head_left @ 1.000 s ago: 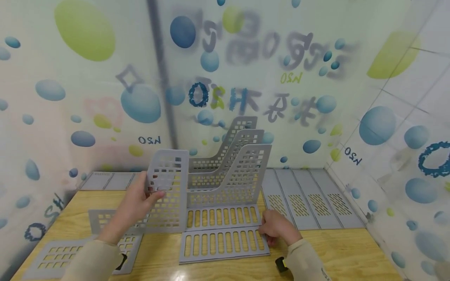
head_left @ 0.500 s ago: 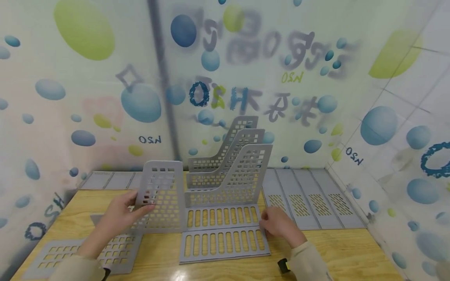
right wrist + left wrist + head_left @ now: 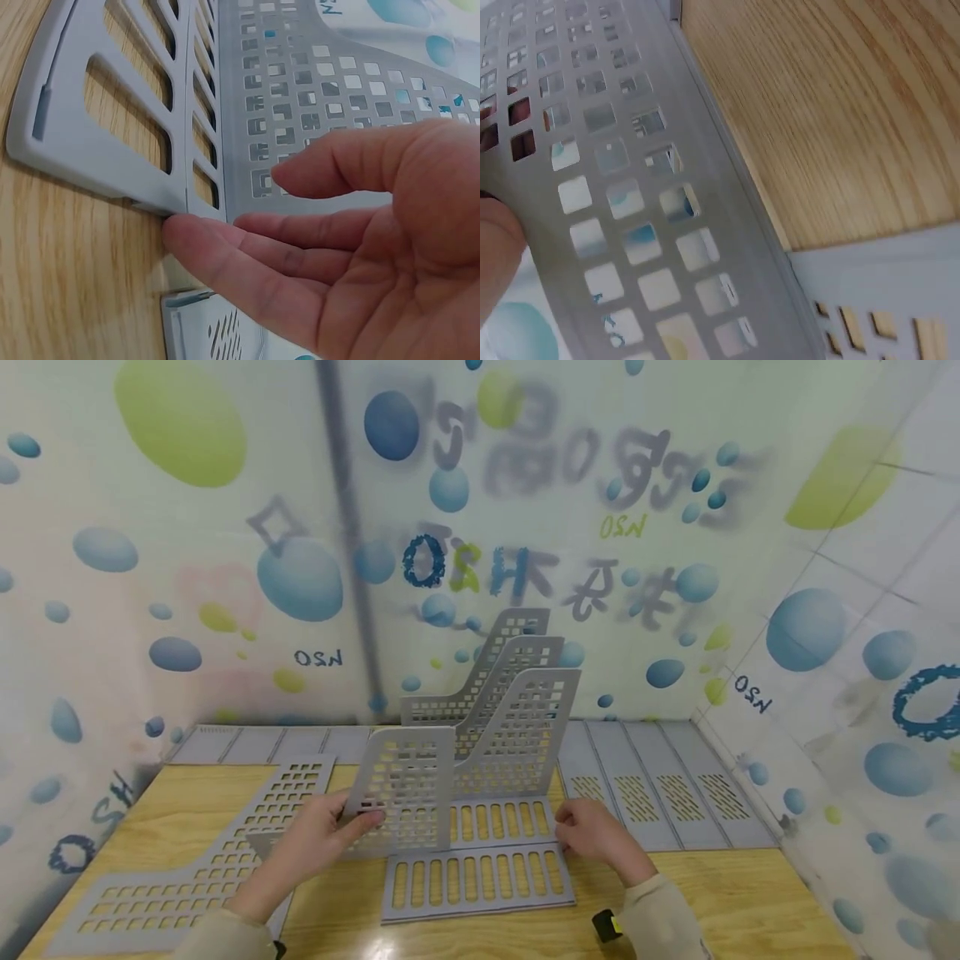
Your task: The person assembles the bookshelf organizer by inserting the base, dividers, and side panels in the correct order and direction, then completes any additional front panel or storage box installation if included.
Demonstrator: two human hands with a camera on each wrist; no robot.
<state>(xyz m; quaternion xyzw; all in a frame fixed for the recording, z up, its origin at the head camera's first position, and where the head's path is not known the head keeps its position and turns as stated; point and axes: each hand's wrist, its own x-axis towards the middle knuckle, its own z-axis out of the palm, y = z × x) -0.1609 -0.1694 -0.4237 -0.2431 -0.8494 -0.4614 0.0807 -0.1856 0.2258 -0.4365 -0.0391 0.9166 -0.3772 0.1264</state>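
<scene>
My left hand (image 3: 311, 843) holds a grey L-shaped perforated plastic panel (image 3: 445, 793) upright, its thumb on the near face and its fingers behind. The panel's low end runs to the left behind my wrist. Near the table's middle lie slotted grey base panels (image 3: 480, 910), joined along a seam. Behind them stand several perforated side panels (image 3: 551, 768) in a row, partly covered by the held one. My right hand (image 3: 596, 835) is at the right end of the base; in the right wrist view, a fingertip touches the corner by the seam (image 3: 182, 202), thumb apart.
Another perforated side panel (image 3: 187, 878) lies flat at the left on the wooden table (image 3: 330, 935). Plain grey panels (image 3: 251, 745) line the back left, and several panels with diagonal slits (image 3: 678, 835) lie at the right. A patterned curtain (image 3: 480, 677) rises behind.
My left hand has carried the held panel lower and then to the right, in front of the standing panels. More of the flat panel at left now shows. My right hand has barely moved.
</scene>
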